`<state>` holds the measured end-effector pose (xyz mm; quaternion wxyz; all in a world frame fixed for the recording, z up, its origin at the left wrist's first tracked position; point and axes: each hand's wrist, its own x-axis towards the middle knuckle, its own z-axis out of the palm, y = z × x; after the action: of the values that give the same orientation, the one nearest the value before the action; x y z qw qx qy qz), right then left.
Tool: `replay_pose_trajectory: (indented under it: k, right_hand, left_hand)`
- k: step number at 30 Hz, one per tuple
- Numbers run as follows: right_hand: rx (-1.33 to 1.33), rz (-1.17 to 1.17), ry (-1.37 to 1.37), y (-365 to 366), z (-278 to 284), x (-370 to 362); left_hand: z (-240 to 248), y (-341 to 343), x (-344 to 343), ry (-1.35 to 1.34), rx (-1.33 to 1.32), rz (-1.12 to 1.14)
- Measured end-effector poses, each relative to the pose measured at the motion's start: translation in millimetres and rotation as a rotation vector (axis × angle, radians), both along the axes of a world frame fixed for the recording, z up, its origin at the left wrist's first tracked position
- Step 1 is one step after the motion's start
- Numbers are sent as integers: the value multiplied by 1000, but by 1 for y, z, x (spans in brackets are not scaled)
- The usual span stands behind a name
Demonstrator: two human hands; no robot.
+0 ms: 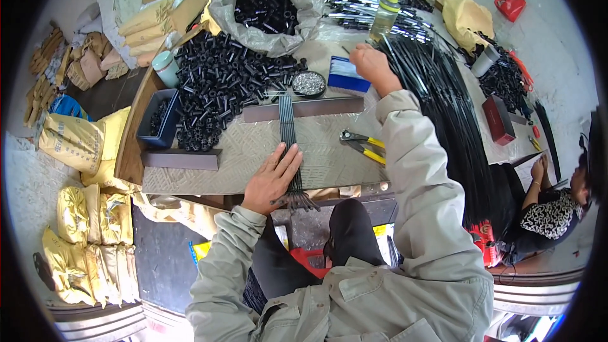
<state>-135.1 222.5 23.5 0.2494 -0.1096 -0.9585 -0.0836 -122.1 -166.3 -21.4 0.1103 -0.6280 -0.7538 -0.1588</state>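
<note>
Rods (287,123) at centre lie under the flat-fingered left hand (269,185); right hand (373,66), upper centre, seems curled, hold unclear.

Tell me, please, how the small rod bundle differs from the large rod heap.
The small rod bundle holds few rods; the large rod heap holds many more. The small rod bundle lies under the left hand; the large rod heap lies beside the right sleeve. Both show long, thin, dark rods.
</note>
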Motion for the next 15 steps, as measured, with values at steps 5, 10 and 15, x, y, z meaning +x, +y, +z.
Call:
replay_pose_trajectory:
  k: [5, 10, 15]
  right_hand:
    - [-1113, 352, 450, -53, 27, 29]
    - [-1394, 587, 510, -168, 76, 107]
    - [-1031, 606, 537, -221, 110, 179]
  left_hand:
    - [10, 5, 9, -84, -12, -80]
    - [29, -9, 16, -346, 50, -95]
    - [86, -14, 20, -1138, 245, -295]
